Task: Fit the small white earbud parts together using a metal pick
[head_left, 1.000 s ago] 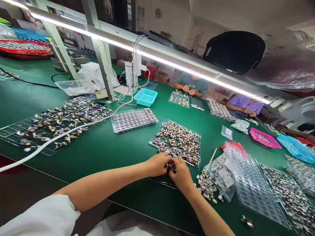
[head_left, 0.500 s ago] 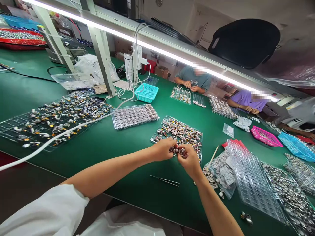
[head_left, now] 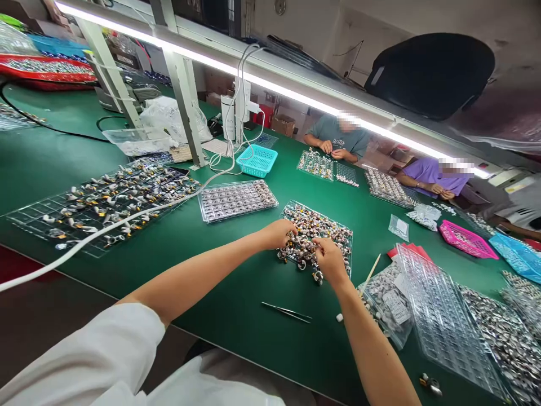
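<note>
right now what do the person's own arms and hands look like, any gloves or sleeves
No gloves on the left hand or the right hand, and no watch, ring or band shows. The left arm is uncovered up to a loose white sleeve near the shoulder. The right forearm is uncovered too; its sleeve is out of view.

Three baskets sit on the counter (head_left: 236, 293): a turquoise basket (head_left: 256, 160), a pink basket (head_left: 467, 239) and a blue basket (head_left: 518, 255). At least five clear trays (head_left: 439, 316) lie on the near side, with three more across by three co-workers (head_left: 338, 138). There is one pair of tweezers (head_left: 287, 312) and one wooden stick (head_left: 372, 269). Two hands, the left hand (head_left: 281, 234) and right hand (head_left: 332, 260), are at the rings (head_left: 304, 248), which are too many to count.
</note>
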Demonstrator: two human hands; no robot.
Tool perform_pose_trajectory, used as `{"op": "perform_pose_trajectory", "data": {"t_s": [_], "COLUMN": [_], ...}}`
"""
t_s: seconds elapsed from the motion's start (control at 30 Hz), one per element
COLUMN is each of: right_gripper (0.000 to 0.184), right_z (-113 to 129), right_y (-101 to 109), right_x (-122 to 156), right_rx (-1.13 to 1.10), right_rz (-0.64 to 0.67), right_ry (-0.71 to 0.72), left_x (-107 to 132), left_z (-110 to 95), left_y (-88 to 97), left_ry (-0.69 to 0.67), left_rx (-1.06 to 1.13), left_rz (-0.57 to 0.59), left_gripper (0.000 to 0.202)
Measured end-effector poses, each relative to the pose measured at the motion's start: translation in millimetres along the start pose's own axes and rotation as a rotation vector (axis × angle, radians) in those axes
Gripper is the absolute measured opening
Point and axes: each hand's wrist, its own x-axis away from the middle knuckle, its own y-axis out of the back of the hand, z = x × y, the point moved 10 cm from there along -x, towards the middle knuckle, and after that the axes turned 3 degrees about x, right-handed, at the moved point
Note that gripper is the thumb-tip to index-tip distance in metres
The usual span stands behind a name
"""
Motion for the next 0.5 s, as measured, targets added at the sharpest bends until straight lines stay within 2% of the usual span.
{"op": "perform_pose_trajectory", "data": {"t_s": [0.13,0.3,0.37,0.5], "right_gripper": [0.03,0.032,0.032,0.026], "right_z": [-8.4,-12.7,-12.2,-12.6], "right_y": [20.7,39.8,34.8,11.1], "right_x": [-5.4,-18.8,-24.6,-29.9], "right_rx": [0.003,0.0,-0.003,-0.019], "right_rz": [-0.084,-0.199,-0.177,-0.01], "right_ry": [-0.029,-0.05,-0.026,0.034], "left_x": [11.8,25.6,28.6,30.4], "left_z": [2.7,-13.5,-16.4,-16.6], "left_y": [6.5,0.0,-3.0,-5.1], "left_ry": [0.032,-0.027,-0.03,-0.011], "left_rx": [0.023,0.043,0.034,0.035], "left_rz": [-0.015,0.064,0.075,0.06], "left_gripper": [0.024,0.046,0.039,0.009]}}
